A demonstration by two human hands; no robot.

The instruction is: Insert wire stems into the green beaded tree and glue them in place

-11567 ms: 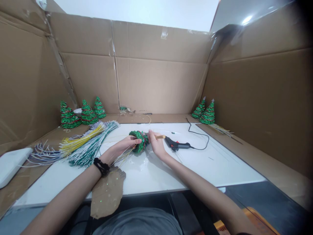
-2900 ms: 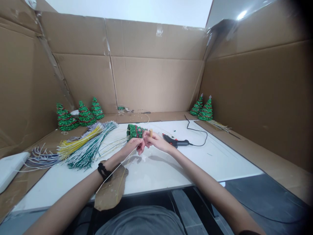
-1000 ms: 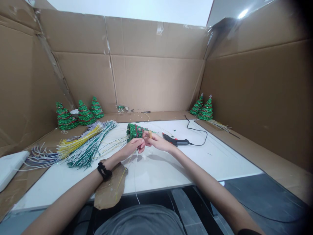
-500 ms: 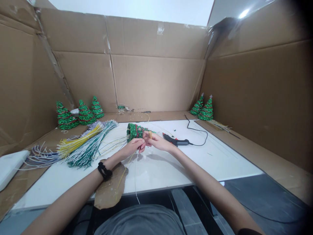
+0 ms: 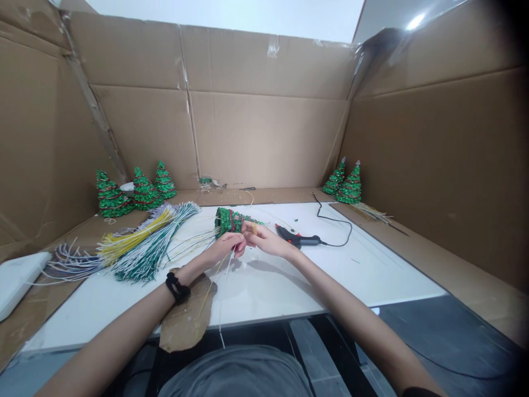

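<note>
My two hands meet over the middle of the white board. My left hand (image 5: pixel 225 246) is closed in a pinch, and a thin white cord (image 5: pixel 224 292) hangs from it past the board's front edge. Fingertip to fingertip with it, my right hand (image 5: pixel 266 240) is closed too; what it pinches is hidden. A yellowish band shows at its fingers. Just behind the hands a green beaded Christmas tree (image 5: pixel 225 220) lies on its side, with thin yellow and white strands trailing left from its base. Below my left wrist lies a torn cardboard piece (image 5: pixel 188 320).
A glue gun (image 5: pixel 303 240) with a black cable lies to the right. Bundles of green, yellow and white cords (image 5: pixel 142 248) spread at the left. Upright beaded trees stand at the back left (image 5: pixel 111 198) and back right (image 5: pixel 349 187). Cardboard walls (image 5: pixel 264 132) enclose the table.
The hanging white cord's lower end has swung left. Both hands stay pinched together in nearly the same place.
</note>
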